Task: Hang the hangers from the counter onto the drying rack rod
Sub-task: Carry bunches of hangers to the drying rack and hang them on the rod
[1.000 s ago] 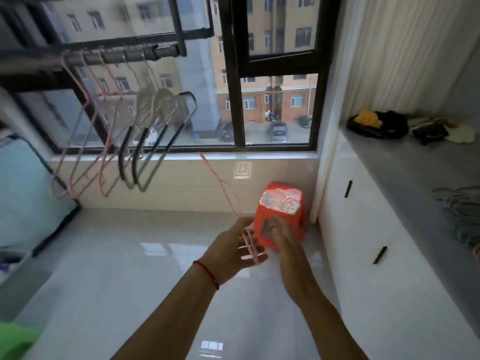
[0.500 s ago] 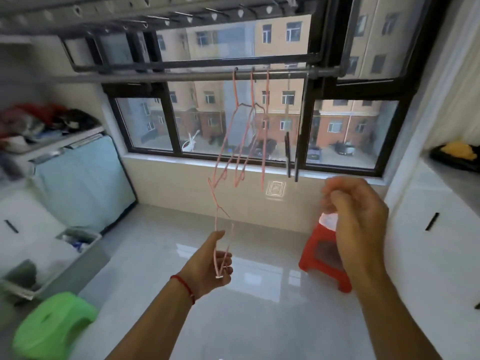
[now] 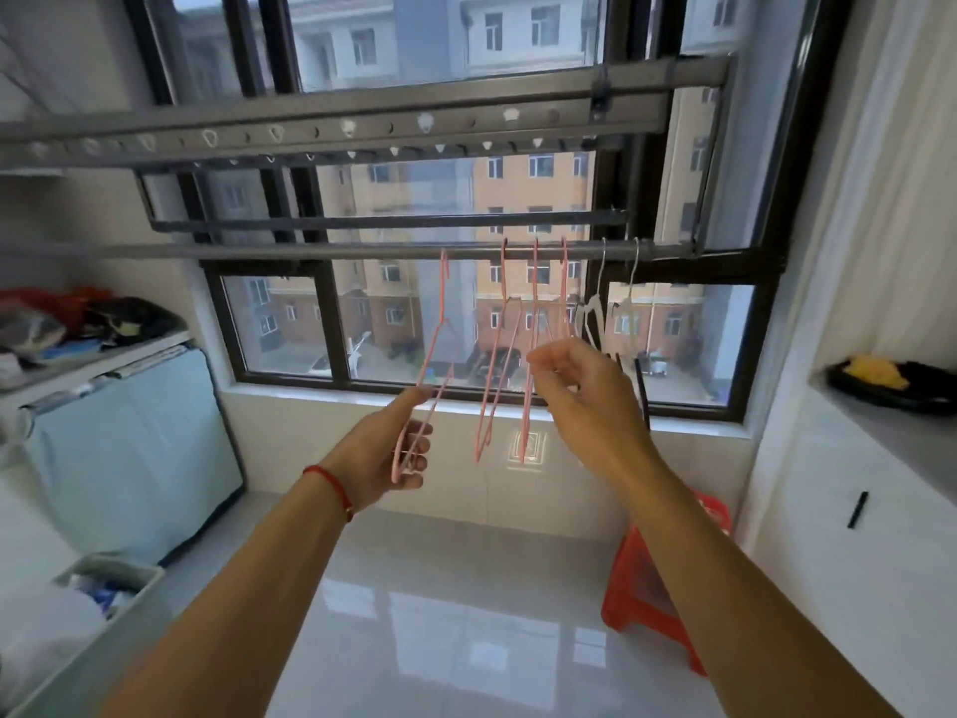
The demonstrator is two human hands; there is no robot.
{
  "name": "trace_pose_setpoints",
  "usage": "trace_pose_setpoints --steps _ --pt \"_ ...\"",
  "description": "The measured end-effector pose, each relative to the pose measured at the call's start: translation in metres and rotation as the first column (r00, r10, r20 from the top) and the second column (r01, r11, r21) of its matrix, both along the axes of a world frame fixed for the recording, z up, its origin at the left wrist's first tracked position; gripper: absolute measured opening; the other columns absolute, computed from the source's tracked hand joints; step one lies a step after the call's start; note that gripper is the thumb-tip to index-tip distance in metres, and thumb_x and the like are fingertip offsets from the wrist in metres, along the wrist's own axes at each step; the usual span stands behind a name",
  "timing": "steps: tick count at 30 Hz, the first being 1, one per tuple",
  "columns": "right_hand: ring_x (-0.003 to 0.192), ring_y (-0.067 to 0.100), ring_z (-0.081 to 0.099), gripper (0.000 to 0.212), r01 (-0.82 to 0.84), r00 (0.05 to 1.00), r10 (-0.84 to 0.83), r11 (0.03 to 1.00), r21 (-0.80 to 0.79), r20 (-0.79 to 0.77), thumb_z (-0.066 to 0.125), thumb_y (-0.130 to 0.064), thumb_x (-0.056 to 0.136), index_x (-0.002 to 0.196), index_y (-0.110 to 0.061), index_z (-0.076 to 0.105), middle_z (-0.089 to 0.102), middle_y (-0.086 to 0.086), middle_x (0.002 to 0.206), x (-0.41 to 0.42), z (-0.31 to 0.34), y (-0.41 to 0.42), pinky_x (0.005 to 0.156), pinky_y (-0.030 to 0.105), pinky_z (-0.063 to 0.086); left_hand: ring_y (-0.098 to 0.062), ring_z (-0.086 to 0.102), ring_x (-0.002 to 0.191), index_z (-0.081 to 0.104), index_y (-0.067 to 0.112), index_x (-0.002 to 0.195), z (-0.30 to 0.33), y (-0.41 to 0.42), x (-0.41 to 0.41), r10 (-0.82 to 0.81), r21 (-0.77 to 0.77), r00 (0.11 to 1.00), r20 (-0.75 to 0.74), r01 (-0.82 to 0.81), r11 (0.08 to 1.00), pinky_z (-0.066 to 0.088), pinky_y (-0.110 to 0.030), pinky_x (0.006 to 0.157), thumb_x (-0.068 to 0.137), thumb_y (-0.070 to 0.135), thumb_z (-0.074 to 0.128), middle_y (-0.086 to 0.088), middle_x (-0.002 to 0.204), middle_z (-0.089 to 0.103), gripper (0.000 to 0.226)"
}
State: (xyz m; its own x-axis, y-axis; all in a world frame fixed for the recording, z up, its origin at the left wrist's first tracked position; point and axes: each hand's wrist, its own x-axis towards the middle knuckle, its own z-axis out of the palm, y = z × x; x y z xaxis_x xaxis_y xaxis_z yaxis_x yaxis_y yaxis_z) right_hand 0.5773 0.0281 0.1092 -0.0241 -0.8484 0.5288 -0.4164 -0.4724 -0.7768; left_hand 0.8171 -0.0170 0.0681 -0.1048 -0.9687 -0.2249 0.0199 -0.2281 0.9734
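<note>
A grey drying rack rod [image 3: 310, 249] runs across the window at head height. My left hand [image 3: 399, 448] grips the lower end of a thin pink hanger [image 3: 440, 334], whose hook reaches up to the rod just left of the others. Three more pink hangers [image 3: 499, 355] hang from the rod, and two white hangers with dark lower bars [image 3: 595, 313] hang to their right. My right hand [image 3: 580, 391] is raised in front of the hanging pink ones, fingers loosely curled and holding nothing.
A perforated rack beam [image 3: 362, 129] sits above the rod. A white counter [image 3: 906, 432] at right carries a black tray with something yellow. A red stool [image 3: 657, 577] stands on the glossy floor. A covered appliance [image 3: 129, 448] and a bin [image 3: 103, 588] stand at left.
My view tilted up toward the rack. My left hand rose with the pink hanger, bringing its hook up to the rod. My right hand moved left in front of the hanging pink hangers.
</note>
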Motion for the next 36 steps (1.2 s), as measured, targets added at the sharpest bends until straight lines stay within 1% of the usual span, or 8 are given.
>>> trace_pose_setpoints --steps 4,11,22,28,30,32,34,36 --pt "0.104 0.006 0.064 0.017 -0.041 0.999 0.040 0.999 0.032 0.011 0.061 -0.017 0.099 0.114 -0.021 0.065 0.067 -0.009 0.111 0.000 0.005 -0.010 0.086 0.019 0.053 -0.019 0.054 0.066 0.061 0.005 0.109 0.036 -0.022 -0.013 -0.060 -0.061 0.997 0.053 0.063 0.996 0.049 -0.033 0.065 0.088 0.062 0.061 -0.007 0.074 0.058 0.061" --pt "0.098 -0.001 0.063 0.018 -0.011 1.000 0.012 0.999 0.035 -0.014 0.060 -0.016 0.099 0.115 -0.021 0.067 0.068 -0.010 0.110 -0.008 0.002 -0.013 0.066 0.001 0.047 -0.020 0.053 0.068 0.061 0.004 0.108 0.040 -0.046 -0.033 -0.068 -0.099 0.995 0.075 0.075 0.992 0.051 -0.033 0.066 0.091 0.060 0.058 -0.006 0.074 0.056 0.058" --pt "0.094 -0.003 0.060 0.015 0.012 0.997 -0.006 0.997 0.077 -0.073 0.060 -0.012 0.099 0.112 -0.016 0.066 0.068 -0.004 0.111 -0.016 -0.011 -0.006 0.062 -0.002 0.043 -0.020 0.051 0.066 0.056 0.003 0.110 0.035 -0.056 -0.043 -0.069 0.084 0.997 0.021 0.067 0.994 0.052 -0.031 0.062 0.092 0.060 0.058 -0.010 0.072 0.053 0.060" --pt "0.092 -0.003 0.061 0.019 0.034 0.992 -0.028 0.998 0.048 -0.120 0.062 -0.011 0.097 0.114 -0.017 0.067 0.069 -0.004 0.112 -0.017 -0.017 0.000 0.066 -0.001 0.044 -0.033 0.067 0.103 0.052 0.003 0.128 0.037 -0.051 -0.036 -0.094 0.096 0.982 0.165 0.078 0.992 0.060 -0.046 0.080 0.089 0.066 0.058 -0.020 0.114 0.067 0.074" --pt "0.091 -0.004 0.061 0.021 0.045 0.992 -0.040 0.998 0.040 -0.116 0.061 -0.009 0.096 0.114 -0.019 0.067 0.068 -0.006 0.112 -0.018 -0.019 0.003 0.067 -0.001 0.044 -0.034 0.062 0.109 0.053 0.010 0.121 0.044 -0.038 -0.038 0.006 -0.027 0.946 0.325 0.003 1.000 0.057 -0.048 0.083 0.094 0.062 0.054 -0.016 0.116 0.064 0.059" --pt "0.093 -0.004 0.061 0.022 0.058 0.993 -0.055 0.998 0.027 -0.105 0.061 -0.008 0.096 0.114 -0.019 0.067 0.068 -0.007 0.112 -0.020 -0.023 0.007 0.068 -0.001 0.044 -0.027 0.058 0.107 0.057 0.013 0.120 0.046 -0.027 -0.043 0.252 -0.326 0.820 0.513 -0.086 0.941 0.054 -0.048 0.091 0.098 0.051 0.054 -0.008 0.112 0.060 0.044" --pt "0.094 -0.003 0.062 0.021 0.074 0.994 -0.072 0.997 0.021 -0.082 0.062 -0.007 0.096 0.114 -0.018 0.067 0.068 -0.006 0.112 -0.022 -0.028 0.013 0.069 0.001 0.046 -0.026 0.057 0.111 0.061 0.013 0.125 0.044 -0.008 -0.054 0.553 -0.658 0.668 0.498 -0.125 0.743 0.051 -0.044 0.098 0.097 0.041 0.060 -0.009 0.117 0.061 0.040" --pt "0.095 -0.002 0.062 0.021 0.104 0.993 -0.103 0.994 0.015 -0.049 0.063 -0.007 0.096 0.113 -0.018 0.067 0.069 -0.006 0.112 -0.025 -0.033 0.019 0.070 0.002 0.047 -0.023 0.056 0.113 0.065 0.016 0.117 0.044 0.017 -0.074 0.649 -0.833 0.683 0.335 -0.106 0.542 0.049 -0.039 0.096 0.095 0.032 0.065 -0.006 0.117 0.063 0.027"
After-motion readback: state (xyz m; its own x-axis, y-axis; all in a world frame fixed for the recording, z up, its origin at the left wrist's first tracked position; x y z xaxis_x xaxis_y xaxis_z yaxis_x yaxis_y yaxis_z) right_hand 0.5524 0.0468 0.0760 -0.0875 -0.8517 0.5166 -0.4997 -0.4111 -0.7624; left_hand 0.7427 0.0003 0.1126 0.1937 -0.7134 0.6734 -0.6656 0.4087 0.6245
